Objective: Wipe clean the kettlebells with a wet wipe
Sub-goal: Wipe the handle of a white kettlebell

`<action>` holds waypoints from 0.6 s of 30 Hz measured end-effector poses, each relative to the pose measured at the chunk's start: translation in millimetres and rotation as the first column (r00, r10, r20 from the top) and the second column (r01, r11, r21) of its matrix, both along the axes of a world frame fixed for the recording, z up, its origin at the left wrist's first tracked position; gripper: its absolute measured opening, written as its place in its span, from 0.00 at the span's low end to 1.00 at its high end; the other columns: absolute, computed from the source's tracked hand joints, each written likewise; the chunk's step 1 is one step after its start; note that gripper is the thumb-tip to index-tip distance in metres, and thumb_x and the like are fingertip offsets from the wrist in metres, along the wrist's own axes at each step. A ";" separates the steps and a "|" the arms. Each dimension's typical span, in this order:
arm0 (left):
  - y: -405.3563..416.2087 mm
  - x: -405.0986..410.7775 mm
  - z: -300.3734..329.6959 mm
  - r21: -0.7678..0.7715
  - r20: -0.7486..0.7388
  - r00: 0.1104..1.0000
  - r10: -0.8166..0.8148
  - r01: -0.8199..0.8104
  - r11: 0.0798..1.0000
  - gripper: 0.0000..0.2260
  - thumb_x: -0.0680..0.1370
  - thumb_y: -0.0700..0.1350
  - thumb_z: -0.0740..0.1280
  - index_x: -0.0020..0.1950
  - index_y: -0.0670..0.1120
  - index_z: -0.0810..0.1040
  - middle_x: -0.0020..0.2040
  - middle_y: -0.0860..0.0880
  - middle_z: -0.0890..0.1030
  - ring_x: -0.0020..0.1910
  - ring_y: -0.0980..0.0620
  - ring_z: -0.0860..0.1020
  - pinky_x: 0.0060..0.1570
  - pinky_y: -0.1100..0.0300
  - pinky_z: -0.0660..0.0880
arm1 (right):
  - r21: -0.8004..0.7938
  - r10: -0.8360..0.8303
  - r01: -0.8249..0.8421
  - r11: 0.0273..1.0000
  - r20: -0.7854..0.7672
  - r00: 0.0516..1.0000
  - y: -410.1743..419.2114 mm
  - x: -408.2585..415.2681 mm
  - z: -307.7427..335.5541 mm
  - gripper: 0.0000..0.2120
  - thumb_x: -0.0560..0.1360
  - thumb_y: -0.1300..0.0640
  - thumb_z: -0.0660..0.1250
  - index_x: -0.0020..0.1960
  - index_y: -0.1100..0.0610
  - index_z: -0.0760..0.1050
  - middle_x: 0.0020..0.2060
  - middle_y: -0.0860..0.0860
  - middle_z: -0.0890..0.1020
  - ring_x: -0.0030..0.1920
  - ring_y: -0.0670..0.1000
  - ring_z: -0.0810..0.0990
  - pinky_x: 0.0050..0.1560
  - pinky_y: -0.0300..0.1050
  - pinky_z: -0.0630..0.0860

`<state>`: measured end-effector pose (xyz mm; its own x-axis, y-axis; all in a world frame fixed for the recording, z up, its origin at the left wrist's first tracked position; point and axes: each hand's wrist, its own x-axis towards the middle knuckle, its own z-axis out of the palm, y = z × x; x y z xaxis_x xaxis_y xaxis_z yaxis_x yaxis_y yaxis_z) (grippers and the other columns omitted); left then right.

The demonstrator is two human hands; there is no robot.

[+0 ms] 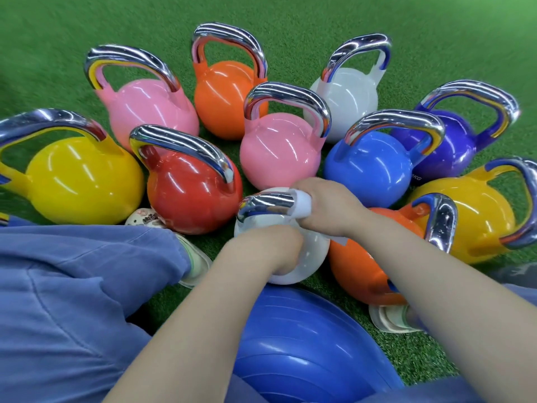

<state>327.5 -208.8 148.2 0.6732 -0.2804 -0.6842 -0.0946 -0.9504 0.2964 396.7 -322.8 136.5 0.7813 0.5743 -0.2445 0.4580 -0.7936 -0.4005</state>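
White kettlebell (pixel 305 251) sits on the green turf floor (pixel 377 18), nearest the person, between the red kettlebell (pixel 189 193) and the near orange kettlebell (pixel 363 266). Chrome handle (pixel 266 200) on top.

Right hand (pixel 325 205) grips the right end of that handle, fingers curled round it with a white wet wipe (pixel 302 206) bunched between fingers and chrome. A bit of wipe also shows under the right wrist.

Left hand (pixel 273 248) rests against the near side of the white body, fingers curled down over it; whether it's really gripping, can't tell. Hands close together, both on the same bell.

Others crowd around on the turf: yellow kettlebell (pixel 84 181) far left, two pink ones (pixel 145 109) (pixel 279 149), far orange (pixel 220 97), far white (pixel 345 100), blue (pixel 369 167), purple (pixel 447 141), second yellow (pixel 476 222) at right.

Blue exercise ball (pixel 305 344) sits just in front of the person, between the forearms. Blue trouser leg (pixel 72 286) at left, pale shoes (pixel 197 263) (pixel 392 318) on the turf either side.
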 end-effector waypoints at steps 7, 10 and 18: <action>7.8 12.3 41.4 -0.639 0.518 0.673 0.527 -0.104 0.762 0.08 0.72 0.34 0.65 0.48 0.44 0.76 0.45 0.51 0.75 0.45 0.53 0.71 0.47 0.64 0.66 | 0.089 0.005 -0.010 0.996 0.060 0.998 -4.4 -2.4 -7.1 0.22 0.66 0.52 0.61 0.60 0.55 0.72 0.57 0.52 0.75 0.58 0.53 0.73 0.50 0.47 0.73; -7.6 7.9 17.4 -0.563 0.563 0.728 0.391 -0.009 0.827 0.18 0.71 0.32 0.65 0.61 0.40 0.74 0.61 0.44 0.74 0.59 0.47 0.72 0.59 0.55 0.67 | 0.114 0.000 -0.009 0.993 0.076 0.997 -10.4 -8.3 -8.5 0.32 0.63 0.46 0.49 0.57 0.63 0.75 0.54 0.59 0.78 0.57 0.55 0.75 0.52 0.40 0.66; -13.8 13.5 -4.3 -0.327 0.677 0.697 0.237 -0.004 0.945 0.18 0.69 0.34 0.68 0.60 0.39 0.76 0.53 0.42 0.79 0.51 0.40 0.77 0.52 0.47 0.72 | 0.292 -0.295 0.338 0.894 -0.183 0.938 -27.6 -12.7 -16.3 0.30 0.65 0.61 0.74 0.63 0.57 0.65 0.46 0.49 0.76 0.45 0.49 0.76 0.44 0.39 0.68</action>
<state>340.9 -222.6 143.8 0.9611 -0.2589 0.0963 -0.2743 -0.8540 0.4420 383.9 -350.4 120.2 0.9081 0.3653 -0.2047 0.1299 -0.7104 -0.6917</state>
